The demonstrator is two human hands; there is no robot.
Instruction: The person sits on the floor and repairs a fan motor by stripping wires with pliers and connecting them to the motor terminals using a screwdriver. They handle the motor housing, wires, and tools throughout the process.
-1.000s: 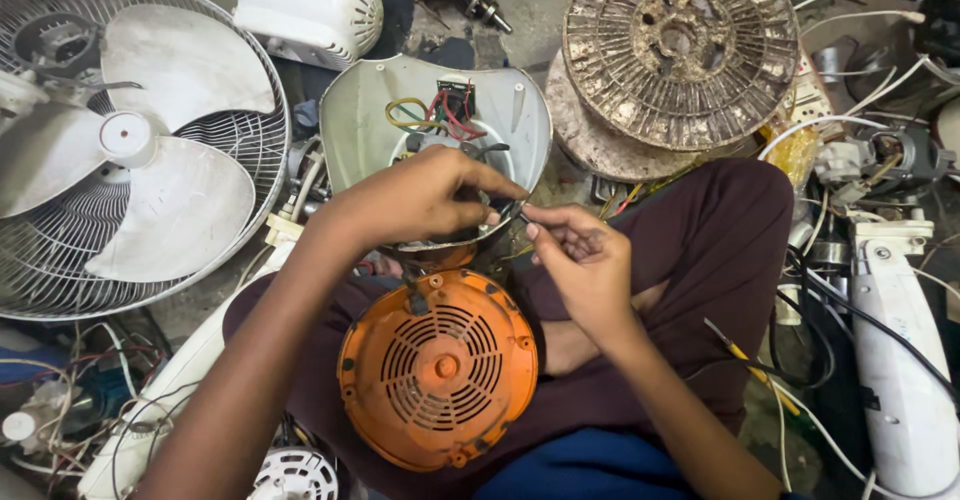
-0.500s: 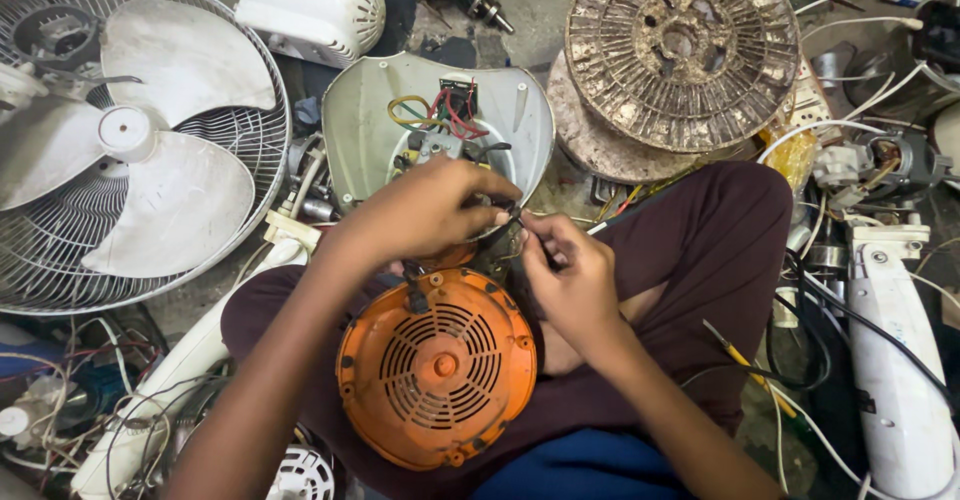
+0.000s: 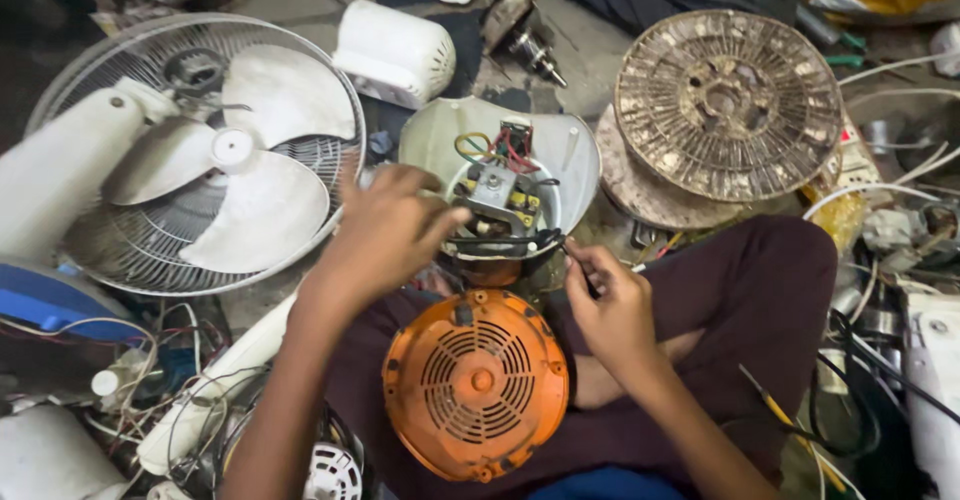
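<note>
I see my left hand (image 3: 385, 235) resting on the side of the fan motor (image 3: 497, 210), fingers spread and bearing on it rather than clenched round it. My right hand (image 3: 610, 305) pinches a thin dark tool (image 3: 575, 260) whose tip sits at the motor's right edge. The motor sits in my lap, just above the orange vented cover (image 3: 475, 385) and in front of the pale rear housing (image 3: 500, 135).

I judge the motor dense and rigid, with metal that takes a firm hold on its body; the coloured wires (image 3: 490, 147) on top look thin and easily torn, so I keep my fingers off them. The orange cover looks like stiff, light plastic.

Room is tight: the caged fan (image 3: 190, 160) lies close on the left, the rusty round grille (image 3: 727, 105) on the right, and loose cables clutter the floor (image 3: 600, 50) on both sides.
</note>
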